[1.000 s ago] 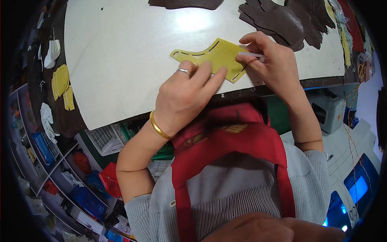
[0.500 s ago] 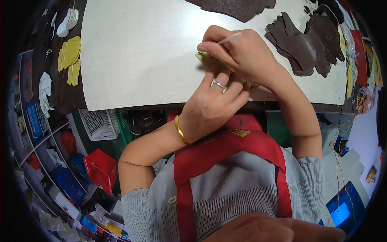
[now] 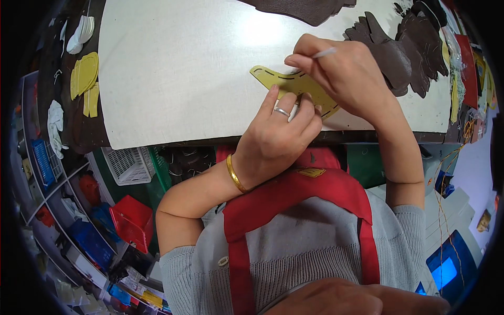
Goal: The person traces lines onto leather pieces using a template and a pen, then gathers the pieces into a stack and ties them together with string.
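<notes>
A yellow template (image 3: pixel 294 85) with dark dashes along its curved edge lies on the white tabletop (image 3: pixel 184 68). My left hand (image 3: pixel 278 131), wearing a ring and a gold bangle, presses it down with bent fingertips at its near side. A pale patch shows between those fingers; I cannot make out what it is. In my right hand (image 3: pixel 349 73) is a slim whitish pen (image 3: pixel 324 52), gripped between thumb and fingers, its back end sticking out above the hand. The pen's tip is hidden behind the hand, over the template's right part.
Dark brown leather glove pieces (image 3: pixel 391 63) are stacked at the right, beside the right wrist. More brown leather (image 3: pixel 304 8) lies at the far edge. Yellow pieces (image 3: pixel 85 76) and white gloves (image 3: pixel 55 123) sit left. Below the table stands a white basket (image 3: pixel 128 165).
My right hand has moved to the right along the template with the pen, uncovering the template's left end and dashed edge. The left hand stays nearly in place.
</notes>
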Motion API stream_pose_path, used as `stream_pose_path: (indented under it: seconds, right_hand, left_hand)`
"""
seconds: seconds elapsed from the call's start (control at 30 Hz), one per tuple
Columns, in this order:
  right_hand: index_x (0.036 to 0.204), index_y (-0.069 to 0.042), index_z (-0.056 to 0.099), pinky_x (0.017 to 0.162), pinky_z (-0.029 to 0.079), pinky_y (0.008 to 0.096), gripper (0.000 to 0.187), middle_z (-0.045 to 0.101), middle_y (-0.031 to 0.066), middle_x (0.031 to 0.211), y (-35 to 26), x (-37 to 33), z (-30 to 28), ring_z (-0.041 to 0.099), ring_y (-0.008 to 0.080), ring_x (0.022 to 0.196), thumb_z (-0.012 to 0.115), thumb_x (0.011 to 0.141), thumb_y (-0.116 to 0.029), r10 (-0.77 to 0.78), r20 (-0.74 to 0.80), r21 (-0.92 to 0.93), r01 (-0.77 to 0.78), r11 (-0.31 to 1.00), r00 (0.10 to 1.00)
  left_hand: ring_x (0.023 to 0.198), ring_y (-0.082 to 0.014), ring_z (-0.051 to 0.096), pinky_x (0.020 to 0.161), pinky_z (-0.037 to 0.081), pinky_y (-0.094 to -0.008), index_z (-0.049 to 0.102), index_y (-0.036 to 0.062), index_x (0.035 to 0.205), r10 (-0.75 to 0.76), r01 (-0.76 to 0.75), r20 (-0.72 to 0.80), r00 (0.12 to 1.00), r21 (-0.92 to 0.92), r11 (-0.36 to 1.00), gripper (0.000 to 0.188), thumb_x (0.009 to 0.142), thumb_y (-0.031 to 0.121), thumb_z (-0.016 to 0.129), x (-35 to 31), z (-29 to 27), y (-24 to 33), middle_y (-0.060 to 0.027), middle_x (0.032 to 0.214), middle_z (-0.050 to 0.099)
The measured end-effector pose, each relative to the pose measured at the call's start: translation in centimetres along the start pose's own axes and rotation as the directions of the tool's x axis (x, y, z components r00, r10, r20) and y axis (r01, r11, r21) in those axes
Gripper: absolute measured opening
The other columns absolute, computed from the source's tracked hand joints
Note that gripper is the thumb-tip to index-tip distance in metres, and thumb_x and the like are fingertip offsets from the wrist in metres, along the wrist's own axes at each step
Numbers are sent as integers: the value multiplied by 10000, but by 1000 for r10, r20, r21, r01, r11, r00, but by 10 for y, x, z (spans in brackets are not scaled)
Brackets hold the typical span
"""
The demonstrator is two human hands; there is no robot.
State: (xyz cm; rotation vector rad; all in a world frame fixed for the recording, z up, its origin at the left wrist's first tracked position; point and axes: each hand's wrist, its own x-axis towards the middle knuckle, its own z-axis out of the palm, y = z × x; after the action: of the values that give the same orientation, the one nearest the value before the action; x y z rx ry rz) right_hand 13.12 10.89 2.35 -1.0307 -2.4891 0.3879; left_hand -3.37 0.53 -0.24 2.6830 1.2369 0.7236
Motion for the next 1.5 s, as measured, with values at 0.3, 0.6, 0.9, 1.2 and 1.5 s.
stream_pose_path:
  seconds: [0.3, 0.6, 0.9, 1.2, 1.5]
  right_hand:
    - [943, -106, 621, 529, 507, 434, 333, 640, 95, 620, -15, 23, 23, 650, 353, 584, 570, 1015, -427, 20, 49, 115, -25, 993, 999]
    - [920, -60, 605, 541, 496, 417, 229, 680, 88, 741, 16, -36, -31, 660, 330, 635, 622, 1006, -272, 63, -10, -139, -63, 988, 998]
    - [868, -75, 615, 552, 512, 390, 178, 619, 91, 702, -22, -88, -23, 645, 280, 593, 692, 945, -216, 212, -148, -147, -234, 961, 966]
    - [1049, -22, 660, 753, 545, 472, 312, 696, 181, 850, 2, -59, -20, 689, 398, 831, 549, 1006, -310, 566, -32, 185, -552, 813, 824]
    - [1075, -84, 661, 689, 550, 477, 321, 728, 114, 852, -6, -64, -20, 713, 376, 784, 762, 844, -283, 479, 26, -12, -479, 878, 877]
  left_hand:
    - [1048, -326, 634, 981, 530, -500, 681, 38, 991, 32, -35, -85, 996, -33, 999, 207, 865, 185, 607, 0, 9, -2, -116, 994, 637]
    - [1014, -302, 654, 915, 557, -421, 718, 39, 1085, 14, -15, 52, 999, 7, 1000, 287, 828, 123, 622, 3, -1, 1, -145, 1186, 683]
    - [950, -266, 657, 821, 569, -369, 720, 46, 1099, 56, -58, 59, 997, 35, 998, 304, 813, 118, 646, 5, 1, -3, -141, 1189, 684]
    - [855, -208, 666, 653, 568, -288, 712, 97, 1055, 27, -24, -25, 999, 128, 992, 297, 761, 135, 695, 10, 3, -5, -29, 1046, 701]
    - [800, -198, 644, 555, 527, -298, 631, 109, 848, 138, -144, 48, 989, 149, 978, 95, 757, 118, 657, 42, 4, -9, -39, 858, 600]
